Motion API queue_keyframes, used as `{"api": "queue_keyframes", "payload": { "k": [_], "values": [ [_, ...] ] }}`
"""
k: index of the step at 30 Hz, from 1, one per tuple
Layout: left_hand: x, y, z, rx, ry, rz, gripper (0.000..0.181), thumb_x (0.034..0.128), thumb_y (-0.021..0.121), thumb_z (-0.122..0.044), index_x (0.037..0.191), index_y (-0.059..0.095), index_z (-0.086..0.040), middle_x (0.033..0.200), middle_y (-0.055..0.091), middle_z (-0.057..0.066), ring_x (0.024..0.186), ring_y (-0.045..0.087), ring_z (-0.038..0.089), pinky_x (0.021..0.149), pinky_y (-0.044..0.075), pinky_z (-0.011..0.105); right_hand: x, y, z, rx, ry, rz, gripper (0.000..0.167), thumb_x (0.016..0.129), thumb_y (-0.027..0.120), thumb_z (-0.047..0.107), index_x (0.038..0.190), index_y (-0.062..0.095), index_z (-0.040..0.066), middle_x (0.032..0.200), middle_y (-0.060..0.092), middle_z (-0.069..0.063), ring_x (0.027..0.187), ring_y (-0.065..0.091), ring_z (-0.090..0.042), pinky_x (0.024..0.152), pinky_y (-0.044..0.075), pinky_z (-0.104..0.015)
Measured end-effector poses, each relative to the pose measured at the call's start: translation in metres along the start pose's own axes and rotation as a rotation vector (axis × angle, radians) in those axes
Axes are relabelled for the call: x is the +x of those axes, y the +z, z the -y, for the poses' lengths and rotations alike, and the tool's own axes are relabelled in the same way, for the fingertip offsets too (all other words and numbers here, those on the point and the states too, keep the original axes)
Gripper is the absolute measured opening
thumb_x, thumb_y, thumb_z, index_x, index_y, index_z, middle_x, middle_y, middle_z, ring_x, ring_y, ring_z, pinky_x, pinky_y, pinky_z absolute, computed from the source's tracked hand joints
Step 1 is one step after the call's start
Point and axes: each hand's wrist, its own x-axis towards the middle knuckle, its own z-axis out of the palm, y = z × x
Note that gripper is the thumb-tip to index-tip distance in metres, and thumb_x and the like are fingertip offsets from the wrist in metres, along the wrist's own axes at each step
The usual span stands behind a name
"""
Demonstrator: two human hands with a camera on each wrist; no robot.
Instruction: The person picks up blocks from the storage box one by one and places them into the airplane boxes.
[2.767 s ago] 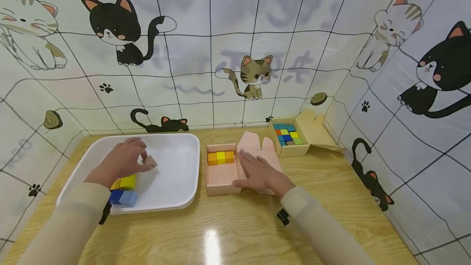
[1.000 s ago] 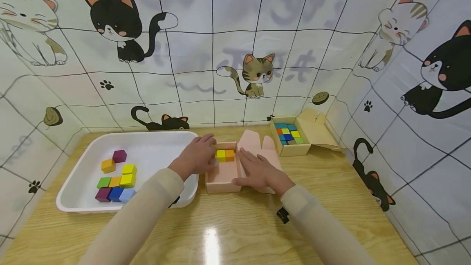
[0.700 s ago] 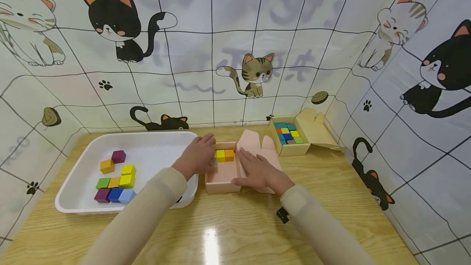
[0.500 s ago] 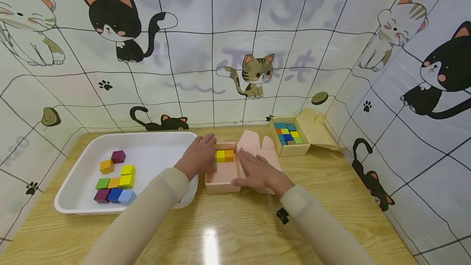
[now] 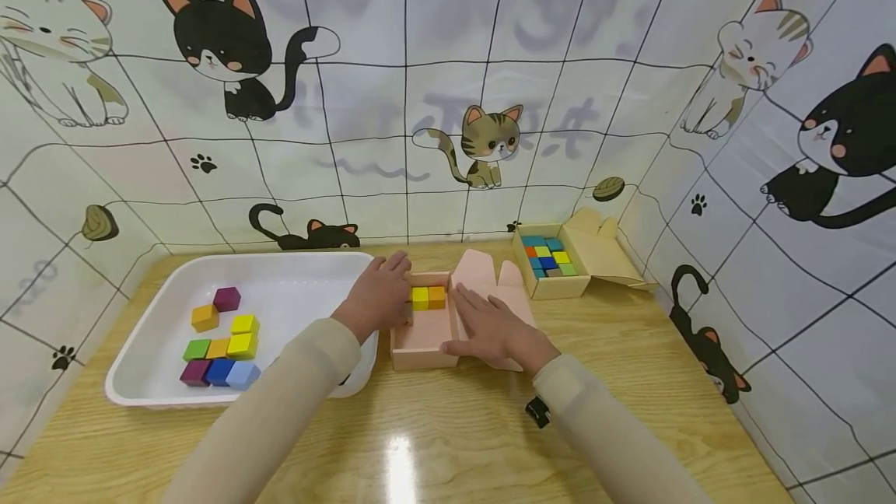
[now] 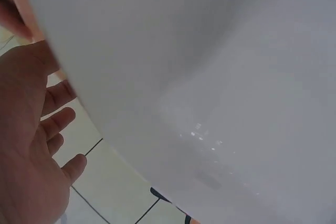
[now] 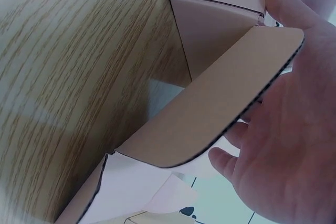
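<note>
My left hand (image 5: 380, 294) reaches over the left wall of an open pink cardboard box (image 5: 425, 333), its fingers bent downward inside. What those fingertips touch is hidden; in the left wrist view the white tray's wall covers part of them. Along the box's back wall, a yellow cube (image 5: 420, 299) and an orange cube (image 5: 437, 298) sit side by side. Flat on the opened pink lid (image 5: 483, 264) rests my right hand (image 5: 498, 327), fingers stretched and thumb at the box's right edge. The right wrist view shows the lid's cardboard flap (image 7: 220, 98) beside that palm.
A white tray (image 5: 315, 274) at left bears several cubes, among them a purple cube (image 5: 227, 299), a green cube (image 5: 197, 349) and a light blue cube (image 5: 243, 374). Back right, an open cream box (image 5: 560, 288) contains several coloured cubes. A patterned wall (image 5: 357, 138) stands behind the table.
From over the tray, where it pinched a small pale pinkish block, my left hand has moved right to the pink box. It has barely moved in the last second. My right hand stays put.
</note>
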Motion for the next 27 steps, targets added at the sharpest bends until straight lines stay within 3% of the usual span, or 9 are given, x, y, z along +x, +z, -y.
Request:
{"api": "queue_keyframes", "payload": {
  "k": [4,8,13,16,20,27],
  "values": [
    [-0.013,-0.016,0.023,-0.099,-0.002,-0.107,0.035,0.0866,0.069,-0.039,0.107,0.068,-0.010,0.147,0.044,0.010,0.147,0.026,0.030,0.120,0.028,0.050,0.000,0.000,0.000,0.011,-0.003,-0.001,0.100,0.088,0.049,0.070,0.158,0.005,0.014,0.166,0.004,-0.003,0.154,0.009,-0.020,0.124,0.013,-0.050],
    [-0.036,-0.033,0.062,-0.176,-0.028,-0.198,0.025,0.0864,0.070,-0.031,0.100,0.067,-0.010,0.146,0.044,0.014,0.147,0.025,0.035,0.117,0.029,0.055,-0.001,-0.001,-0.001,0.026,-0.005,-0.009,0.099,0.088,0.050,0.068,0.158,0.005,0.014,0.166,0.004,-0.004,0.154,0.009,-0.021,0.124,0.012,-0.050],
    [-0.075,-0.035,0.114,-0.229,-0.121,-0.215,0.025,0.0857,0.072,-0.026,0.103,0.070,-0.009,0.144,0.043,0.019,0.145,0.023,0.040,0.112,0.031,0.062,-0.002,0.000,-0.002,0.024,0.000,-0.012,0.100,0.088,0.049,0.070,0.158,0.004,0.015,0.166,0.004,-0.003,0.154,0.008,-0.020,0.125,0.011,-0.049],
    [-0.097,-0.025,0.138,-0.241,-0.191,-0.186,0.024,0.0843,0.073,-0.023,0.104,0.070,-0.010,0.144,0.042,0.022,0.143,0.022,0.043,0.110,0.030,0.065,-0.002,0.000,-0.002,0.033,-0.004,-0.019,0.100,0.088,0.050,0.069,0.158,0.004,0.015,0.166,0.004,-0.003,0.154,0.009,-0.020,0.125,0.012,-0.049],
    [-0.122,-0.001,0.159,-0.271,-0.258,-0.139,0.024,0.0818,0.076,-0.022,0.102,0.071,-0.010,0.142,0.044,0.024,0.140,0.023,0.046,0.109,0.028,0.069,-0.002,0.000,-0.002,0.041,-0.006,-0.019,0.100,0.088,0.051,0.068,0.158,0.004,0.014,0.166,0.004,-0.003,0.154,0.009,-0.020,0.124,0.012,-0.050],
    [-0.149,0.039,0.172,-0.275,-0.273,-0.081,0.009,0.0808,0.075,-0.018,0.088,0.071,-0.014,0.134,0.051,0.024,0.133,0.031,0.046,0.106,0.031,0.069,-0.001,0.001,-0.001,0.045,-0.019,-0.022,0.099,0.088,0.052,0.067,0.158,0.006,0.013,0.166,0.006,-0.005,0.154,0.010,-0.022,0.124,0.012,-0.051]
  ]
}}
